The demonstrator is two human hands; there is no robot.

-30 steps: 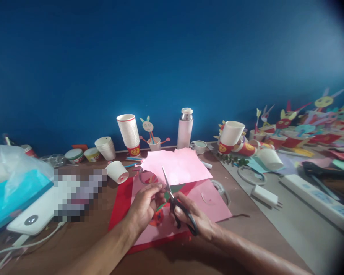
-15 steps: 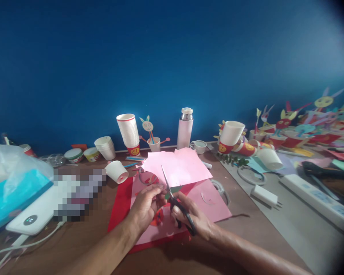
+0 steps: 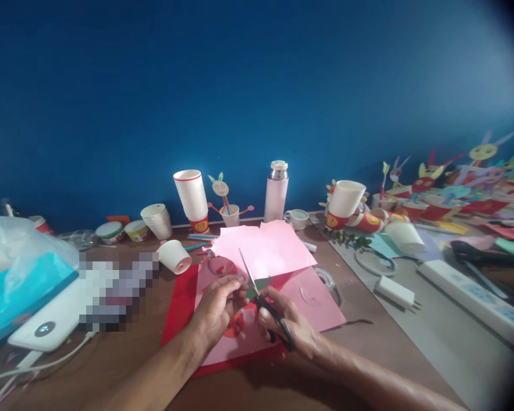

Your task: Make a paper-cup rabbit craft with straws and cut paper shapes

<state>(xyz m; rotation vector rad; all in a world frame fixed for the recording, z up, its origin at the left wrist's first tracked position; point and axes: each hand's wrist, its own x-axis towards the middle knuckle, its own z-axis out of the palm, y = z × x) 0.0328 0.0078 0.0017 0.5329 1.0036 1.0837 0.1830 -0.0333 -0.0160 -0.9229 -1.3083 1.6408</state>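
Black handles in the right hand (image 3: 297,329): that's the pair of scissors (image 3: 279,324), fingers clamped around the grips, blades pointing up and away over the pale pink paper sheet (image 3: 265,251). And here's the left hand (image 3: 218,302), just beside the blades, thumb and fingertips gathered at the steel; whether they are pinching a small scrap or simply meeting, I cannot tell from this view. The blades read as one narrow line, so they look nearly together.

Both hands are working above the layered paper: a pink paper sheet (image 3: 314,302) below, the red paper sheet (image 3: 175,311) peeking out along the left and near edges, an orange paper piece (image 3: 235,325) lying just under the left hand, and a glimpse of green paper (image 3: 262,282) behind the scissors. My call: this is fine snipping, mid-trim, on something held between the two hands. The next stroke would call for parted blades, a steady left hand and fingertips clear of the edge.

Behind it all, the tall paper-cup stack (image 3: 191,197) leans slightly, next to a rabbit-headed paper figure (image 3: 220,189) in its cup, with the pink thermos flask (image 3: 276,197) upright to the right.
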